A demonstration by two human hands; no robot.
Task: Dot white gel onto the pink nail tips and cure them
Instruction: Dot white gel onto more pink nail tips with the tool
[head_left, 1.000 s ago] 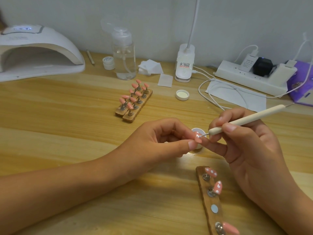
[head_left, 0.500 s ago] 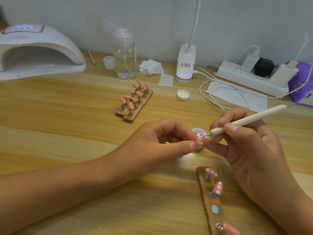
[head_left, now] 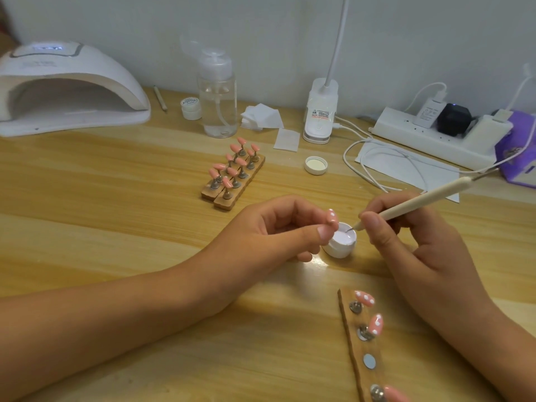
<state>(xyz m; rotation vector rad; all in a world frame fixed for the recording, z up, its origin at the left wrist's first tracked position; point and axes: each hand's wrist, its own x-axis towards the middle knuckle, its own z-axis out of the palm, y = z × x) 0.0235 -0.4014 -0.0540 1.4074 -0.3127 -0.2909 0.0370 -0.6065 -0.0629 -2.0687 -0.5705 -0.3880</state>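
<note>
**Pink nail tip up, dotting tool in the pot**

Pink nail tip [head_left: 418, 216] sits pinched in the left hand [head_left: 278, 227], tilted clear, probably so wet dots don't smear. Right hand [head_left: 420, 242] grips the dotting tool [head_left: 412, 205], point in the white gel jar [head_left: 342, 240] to reload. Near wooden holder [head_left: 358, 343]: two dotted tips, one plain, one empty magnet. Far holders [head_left: 232, 181] carry roughly ten undotted. One curing lamp [head_left: 66, 88] waits back left.

Two bare forearms, unsleeved, no rings or watch
</note>
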